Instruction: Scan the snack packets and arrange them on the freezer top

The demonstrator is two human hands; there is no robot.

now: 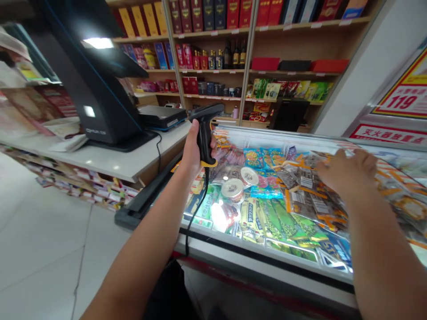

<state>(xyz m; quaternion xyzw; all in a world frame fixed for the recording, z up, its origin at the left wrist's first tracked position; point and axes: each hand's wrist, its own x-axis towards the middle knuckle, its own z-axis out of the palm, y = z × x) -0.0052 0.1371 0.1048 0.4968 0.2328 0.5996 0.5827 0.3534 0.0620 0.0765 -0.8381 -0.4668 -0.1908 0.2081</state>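
My left hand (192, 153) is wrapped around the black and yellow handle of a barcode scanner (203, 135), held above the left end of a chest freezer (267, 255). A dark cord hangs from the scanner's handle. My right hand (348, 171) is over dark packets with orange edges (305, 178) at the freezer's right side. Its fingers are apart and bent downward, and the fingertips are partly hidden and a little blurred. White-lidded ice cream tubs (232, 189), blue packets (267, 191) and green popsicle packs (280, 218) lie between my hands.
On the left, a white counter (143, 158) carries a black checkout terminal (103, 102) and a flat scale (163, 116). Behind stand shelves (213, 38) of boxes and bottles. A dark freezer lid edge (147, 204) juts out left. Another person (13, 75) is partly visible, blurred, at far left.
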